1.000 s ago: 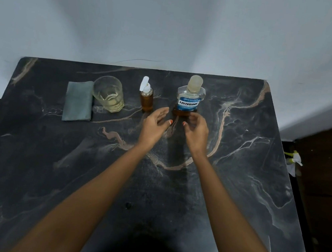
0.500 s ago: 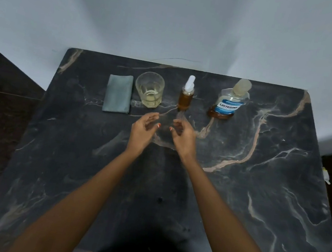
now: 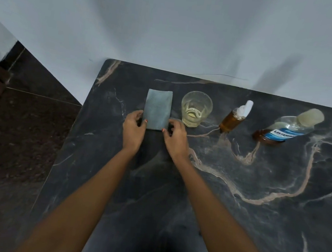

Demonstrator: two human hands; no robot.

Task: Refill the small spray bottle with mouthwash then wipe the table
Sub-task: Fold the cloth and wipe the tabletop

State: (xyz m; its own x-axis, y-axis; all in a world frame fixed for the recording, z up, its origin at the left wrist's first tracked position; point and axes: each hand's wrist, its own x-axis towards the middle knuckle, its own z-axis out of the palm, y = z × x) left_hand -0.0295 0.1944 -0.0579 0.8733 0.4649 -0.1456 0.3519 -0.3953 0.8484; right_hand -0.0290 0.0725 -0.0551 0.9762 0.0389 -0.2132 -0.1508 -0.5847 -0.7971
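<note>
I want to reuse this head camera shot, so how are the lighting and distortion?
Head view: dim, soft light; blurred shadows on the wall; wide-angle bend tilts the mouthwash bottle and spray bottle; no strong glare on the table; cloth stays fairly sharp.

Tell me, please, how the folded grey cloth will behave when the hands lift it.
The grey cloth looks thin and folded flat, so it will probably sag and unfold. It seems light, an easy lift. Both the left hand and right hand pinch its near corners.

You can read "LISTER" on the mouthwash bottle (image 3: 286,130)'s blue label; the rest is probably cut off by the angle.
</note>
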